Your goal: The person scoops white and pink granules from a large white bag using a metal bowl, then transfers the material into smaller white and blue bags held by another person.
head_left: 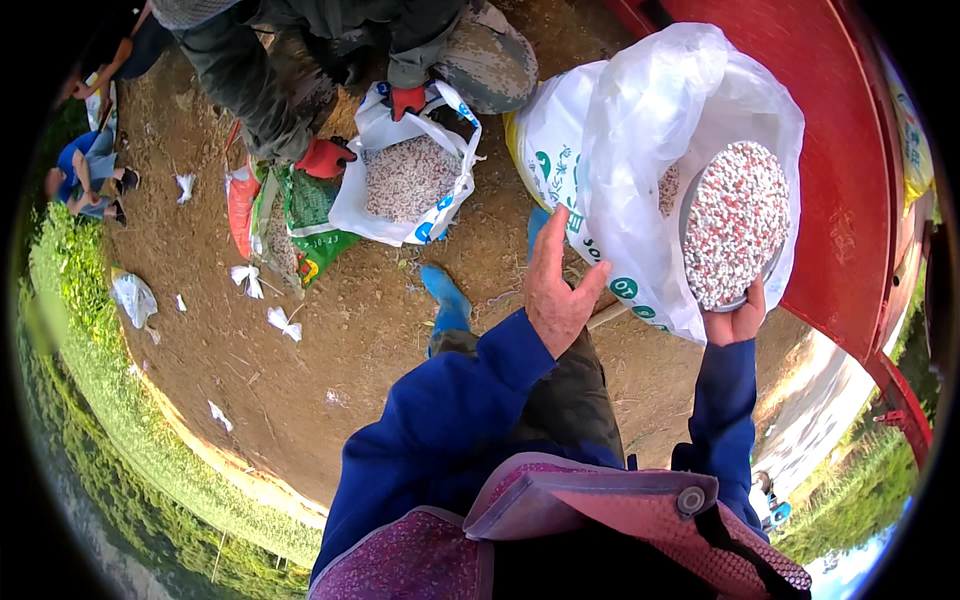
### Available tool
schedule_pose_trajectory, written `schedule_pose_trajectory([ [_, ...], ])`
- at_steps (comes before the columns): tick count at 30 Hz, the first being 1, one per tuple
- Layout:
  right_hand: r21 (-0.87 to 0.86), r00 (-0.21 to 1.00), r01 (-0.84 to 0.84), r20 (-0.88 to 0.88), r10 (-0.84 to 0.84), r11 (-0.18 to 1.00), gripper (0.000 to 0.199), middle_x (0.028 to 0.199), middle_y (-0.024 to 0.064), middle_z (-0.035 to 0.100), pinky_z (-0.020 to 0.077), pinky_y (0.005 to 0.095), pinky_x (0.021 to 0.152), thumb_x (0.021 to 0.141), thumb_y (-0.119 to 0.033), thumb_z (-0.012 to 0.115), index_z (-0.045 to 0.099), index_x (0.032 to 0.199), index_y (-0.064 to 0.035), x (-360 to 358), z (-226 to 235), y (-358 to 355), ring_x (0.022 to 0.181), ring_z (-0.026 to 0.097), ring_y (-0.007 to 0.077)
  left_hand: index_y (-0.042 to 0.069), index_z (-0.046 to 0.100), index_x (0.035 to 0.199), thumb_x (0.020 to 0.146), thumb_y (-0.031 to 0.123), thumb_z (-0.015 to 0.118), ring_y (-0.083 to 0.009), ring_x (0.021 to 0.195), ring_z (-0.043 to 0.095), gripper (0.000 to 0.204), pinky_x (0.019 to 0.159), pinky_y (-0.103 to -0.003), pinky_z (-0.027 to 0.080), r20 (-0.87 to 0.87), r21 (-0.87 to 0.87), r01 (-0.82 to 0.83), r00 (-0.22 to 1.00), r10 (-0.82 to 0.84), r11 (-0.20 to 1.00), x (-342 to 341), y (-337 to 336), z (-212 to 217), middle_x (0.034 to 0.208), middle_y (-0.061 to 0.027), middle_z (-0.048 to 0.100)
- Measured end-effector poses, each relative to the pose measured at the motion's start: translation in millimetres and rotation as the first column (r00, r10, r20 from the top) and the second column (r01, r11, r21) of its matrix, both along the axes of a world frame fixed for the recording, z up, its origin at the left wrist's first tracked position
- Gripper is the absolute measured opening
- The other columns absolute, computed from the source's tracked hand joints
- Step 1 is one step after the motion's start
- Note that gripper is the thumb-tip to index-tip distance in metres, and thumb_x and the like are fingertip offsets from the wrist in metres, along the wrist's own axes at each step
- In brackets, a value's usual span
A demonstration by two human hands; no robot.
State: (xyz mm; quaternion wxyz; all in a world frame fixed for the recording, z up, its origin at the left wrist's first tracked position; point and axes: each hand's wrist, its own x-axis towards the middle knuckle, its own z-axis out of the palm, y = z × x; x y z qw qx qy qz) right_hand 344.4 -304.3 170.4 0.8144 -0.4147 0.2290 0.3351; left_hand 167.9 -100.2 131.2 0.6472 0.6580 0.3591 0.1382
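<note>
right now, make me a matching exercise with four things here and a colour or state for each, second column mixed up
Column one:
1. bowl
2. left hand
3. boot
4. co-worker's gloves

Column two:
a. mainly red
b. open, holding nothing
c. filled with red and white granules
d. blue

Right pairs: 1-c, 2-b, 3-d, 4-a

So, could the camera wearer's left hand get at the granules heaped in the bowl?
Probably yes: the left hand looks empty and open, and the granules lie uncovered. The large white bag seems to stand between them, so it may need to reach over.
</note>
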Motion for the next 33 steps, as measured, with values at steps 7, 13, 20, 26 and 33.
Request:
schedule_pose_trajectory([
  [7,0.244,0.961,-0.274,0.112,0.254,0.930,0.049,0.145,0.0150,0.034,0.0247,0.0528,0.110,0.096,-0.027,0.035,0.033,0.140,-0.0046,-66,49,45,0.132,0.034,0.0348,-0.002,0.028,0.140,0.081,0.008,0.067,-0.0252,0.113,0.050,0.071,0.092,-0.033,0.044,-0.259,-0.127,-0.228,0.947,0.190,0.965,-106,33,-142,0.138,-0.0206,0.037],
  [13,0.149,0.958,-0.246,-0.112,0.263,0.958,0.048,0.140,0.0155,0.041,0.0292,0.0514,0.108,0.094,-0.024,0.041,0.037,0.137,-0.0015,-158,9,133,0.128,0.040,0.0336,-0.001,0.024,0.141,0.079,0.013,0.068,-0.0286,0.116,0.049,0.078,0.089,-0.033,0.047,-0.436,0.165,-0.081,0.888,0.147,0.983,-178,85,-253,0.143,-0.0212,0.030],
  [20,0.061,0.883,-0.381,-0.270,0.383,0.922,0.049,0.137,0.0156,0.044,0.0347,0.0533,0.103,0.094,-0.026,0.044,0.036,0.137,-0.0040,-239,-148,254,0.124,0.044,0.0334,0.010,0.032,0.136,0.079,0.021,0.064,-0.0370,0.116,0.048,0.067,0.091,-0.043,0.045,-0.511,0.135,0.106,0.859,-0.022,0.985,-239,106,-353,0.139,-0.0149,0.037],
  [26,-0.827,0.605,-0.206,0.313,0.733,0.523,0.058,0.121,0.0192,0.056,0.0491,0.0436,0.083,0.078,-0.012,0.059,0.040,0.134,-0.0084,-232,-297,336,0.092,0.062,0.0371,0.008,0.058,0.102,0.080,0.013,0.060,-0.0383,0.085,0.059,0.022,0.072,-0.047,0.048,-0.496,0.050,0.138,0.863,-0.095,0.989,-210,95,-298,0.099,-0.0166,0.060],
  [33,-0.940,-0.116,0.341,-0.017,0.993,0.024,0.072,0.114,0.0158,0.045,0.0473,0.0430,0.082,0.071,0.000,0.058,0.037,0.136,-0.0228,-285,-312,368,0.103,0.052,0.0369,0.008,0.058,0.098,0.077,0.008,0.061,-0.0389,0.084,0.060,0.021,0.070,-0.047,0.048,-0.418,0.021,0.034,0.908,-0.022,0.999,-244,96,-298,0.096,-0.0171,0.061],
])
